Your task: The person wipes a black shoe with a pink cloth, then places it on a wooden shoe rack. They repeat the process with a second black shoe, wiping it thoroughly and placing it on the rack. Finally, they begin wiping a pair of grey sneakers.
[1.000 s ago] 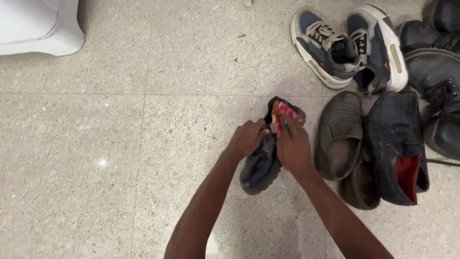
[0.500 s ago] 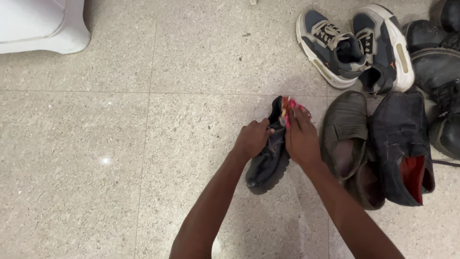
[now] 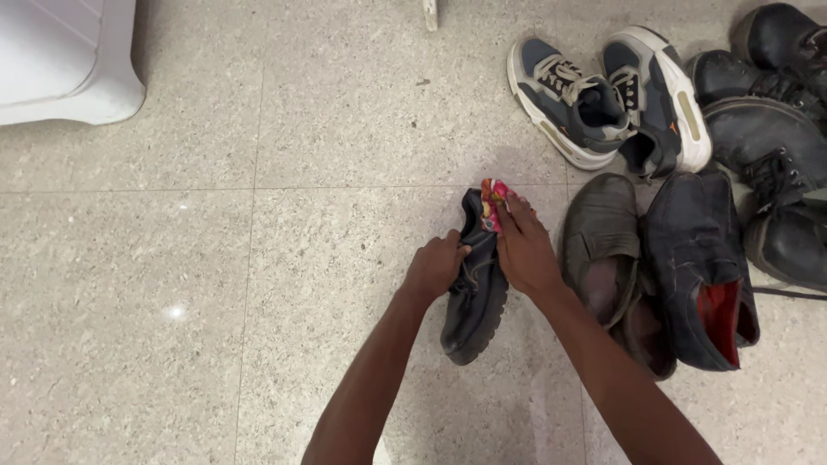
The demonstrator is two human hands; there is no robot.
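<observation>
A black lace-up shoe (image 3: 472,306) rests on its side on the speckled tile floor. My left hand (image 3: 435,265) grips its upper edge near the laces. A pink and yellow cloth (image 3: 493,200) is pressed against the heel end of the shoe by my right hand (image 3: 522,245), whose fingers lie flat over it. Most of the cloth is hidden under that hand.
To the right lie a worn grey slip-on shoe (image 3: 601,241) and a dark shoe with red lining (image 3: 702,275). A pair of navy and white sneakers (image 3: 607,99) sits behind them, and black boots (image 3: 775,146) at the far right. A white plastic object (image 3: 65,56) stands top left.
My right hand has slid the cloth along the shoe's heel end while my left hand keeps its grip. The view shifted slightly, so the shoes appear lower.
</observation>
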